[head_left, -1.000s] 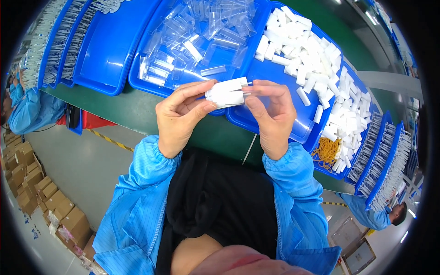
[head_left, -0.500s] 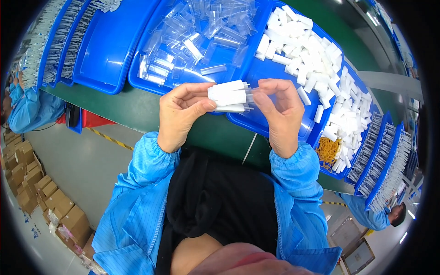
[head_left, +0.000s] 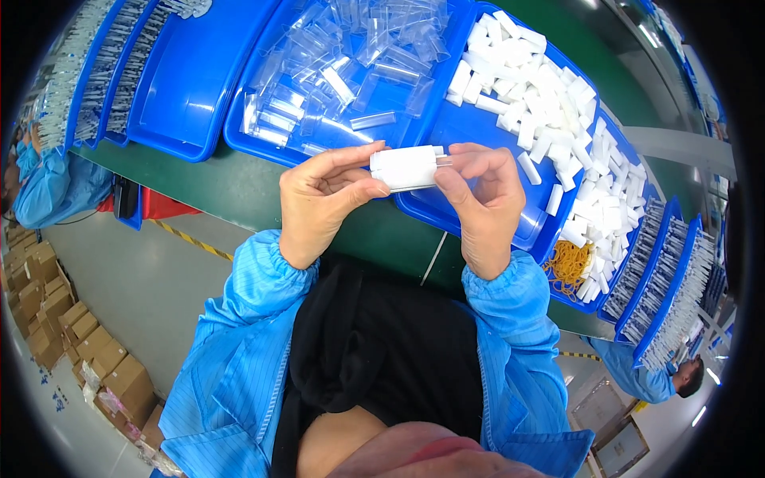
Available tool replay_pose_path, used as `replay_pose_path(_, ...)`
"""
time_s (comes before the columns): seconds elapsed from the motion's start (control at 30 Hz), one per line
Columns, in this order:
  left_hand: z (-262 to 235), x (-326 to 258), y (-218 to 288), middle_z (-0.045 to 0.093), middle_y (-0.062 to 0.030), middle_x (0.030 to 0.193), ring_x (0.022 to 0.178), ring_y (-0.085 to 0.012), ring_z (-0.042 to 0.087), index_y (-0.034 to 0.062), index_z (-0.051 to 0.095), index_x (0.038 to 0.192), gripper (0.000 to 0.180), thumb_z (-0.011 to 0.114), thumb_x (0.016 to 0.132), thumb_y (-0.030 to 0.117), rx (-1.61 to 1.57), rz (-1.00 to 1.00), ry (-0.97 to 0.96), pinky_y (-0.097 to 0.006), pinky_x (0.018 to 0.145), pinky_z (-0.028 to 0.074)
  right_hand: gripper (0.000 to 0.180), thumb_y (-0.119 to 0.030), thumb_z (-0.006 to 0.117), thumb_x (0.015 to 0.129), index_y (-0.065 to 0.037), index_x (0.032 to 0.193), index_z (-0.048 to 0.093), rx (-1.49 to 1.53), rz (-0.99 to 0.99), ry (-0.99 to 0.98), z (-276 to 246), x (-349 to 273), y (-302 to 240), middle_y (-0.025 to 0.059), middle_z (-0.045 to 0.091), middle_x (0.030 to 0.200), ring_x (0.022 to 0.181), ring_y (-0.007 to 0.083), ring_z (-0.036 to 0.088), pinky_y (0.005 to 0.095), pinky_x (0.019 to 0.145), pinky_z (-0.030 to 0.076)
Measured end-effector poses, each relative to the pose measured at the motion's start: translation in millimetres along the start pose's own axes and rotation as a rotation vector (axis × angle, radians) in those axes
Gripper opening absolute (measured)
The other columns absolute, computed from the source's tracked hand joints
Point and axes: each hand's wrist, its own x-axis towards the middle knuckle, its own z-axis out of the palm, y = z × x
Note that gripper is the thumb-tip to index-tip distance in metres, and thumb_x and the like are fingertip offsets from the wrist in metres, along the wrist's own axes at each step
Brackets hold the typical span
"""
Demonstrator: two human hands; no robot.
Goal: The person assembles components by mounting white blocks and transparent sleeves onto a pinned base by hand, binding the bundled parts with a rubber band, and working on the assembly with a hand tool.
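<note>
A small bundle of white, block-like pieces [head_left: 405, 169] is held level between my two hands, above the near edge of the trays. My left hand [head_left: 317, 203] grips its left end between thumb and fingers. At the other end my right hand [head_left: 486, 203] pinches with thumb and forefinger, where thin, pale stems stick out. How far these stems run into the right hand is hidden by the fingers. Just beyond lies a blue tray of clear plastic sleeves [head_left: 373, 121]. Right of it, a blue tray holds many loose white pieces [head_left: 530, 103].
An open blue tray [head_left: 179, 88] stands at the left. Racks of thin parts line the far left [head_left: 92, 76] and right [head_left: 665, 291]. Yellow rubber bands [head_left: 569, 267] lie among white pieces. Cardboard boxes [head_left: 100, 350] stand on the floor; a co-worker [head_left: 649, 370] is at lower right.
The bundle has shifted slightly right and turned a little. My right hand has come closer to it, and the clear part that showed between bundle and fingers is now mostly out of sight.
</note>
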Motion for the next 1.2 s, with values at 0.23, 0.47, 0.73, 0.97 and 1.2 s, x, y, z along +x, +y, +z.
replay_pose_path(0.23, -0.3, -0.1, 0.4, 0.067, -0.0218, 0.115, 0.095, -0.0229, 0.07, -0.0079, 0.062, 0.12, 0.042, 0.074, 0.08, -0.008, 0.029, -0.009, -0.004, -0.031, 0.086, 0.058, 0.028, -0.007, 0.081, 0.079, -0.008, 0.083, 0.053, -0.005, -0.063, -0.046, 2.2, -1.4, 5.9, 0.0114, 0.067, 0.096, 0.107, 0.0236, 0.061, 0.0375, 0.093, 0.048)
replay_pose_path(0.47, -6.8, 4.8, 4.0, 0.059, -0.0196, 0.129, 0.115, -0.0268, 0.062, -0.0009, 0.061, 0.12, 0.042, 0.074, 0.08, -0.006, 0.138, 0.207, -0.111, -0.034, 0.091, 0.056, 0.022, -0.002, 0.076, 0.08, -0.006, 0.092, 0.059, -0.153, -0.08, -0.132, -5.3, -0.8, -12.2, 0.0104, 0.066, 0.102, 0.117, 0.0261, 0.057, 0.0379, 0.099, 0.044)
replay_pose_path(0.73, -10.1, 6.1, 4.8, 0.058, -0.0158, 0.128, 0.118, -0.0268, 0.059, 0.0034, 0.063, 0.116, 0.039, 0.072, 0.08, -0.007, 0.471, 0.424, -0.2, -0.033, 0.093, 0.055, 0.03, -0.002, 0.075, 0.078, -0.006, 0.105, 0.064, -0.34, -0.156, -0.234, -10.6, 4.5, -17.9, 0.0063, 0.067, 0.105, 0.117, 0.0256, 0.055, 0.0377, 0.099, 0.043)
replay_pose_path(0.97, -12.0, 7.7, 1.6, 0.053, -0.0163, 0.131, 0.118, -0.0271, 0.057, 0.0022, 0.057, 0.116, 0.039, 0.072, 0.082, -0.006, 0.045, 0.133, -0.226, -0.038, 0.096, 0.053, 0.024, -0.007, 0.073, 0.084, -0.005, 0.106, 0.066, -0.28, -0.245, -0.309, -5.2, 10.8, -17.6, 0.0068, 0.067, 0.105, 0.112, 0.0236, 0.056, 0.0319, 0.093, 0.047)
replay_pose_path(1.2, -17.7, 4.8, -8.6, 0.056, -0.0129, 0.124, 0.113, -0.0247, 0.06, 0.004, 0.051, 0.119, 0.036, 0.071, 0.09, 0.015, -0.464, -0.325, -0.256, -0.042, 0.092, 0.056, 0.02, -0.008, 0.054, 0.098, -0.004, 0.113, 0.066, -0.075, -0.134, -0.352, 0.8, 13.9, -31.1, 0.0085, 0.068, 0.112, 0.105, 0.0206, 0.057, 0.029, 0.088, 0.049)
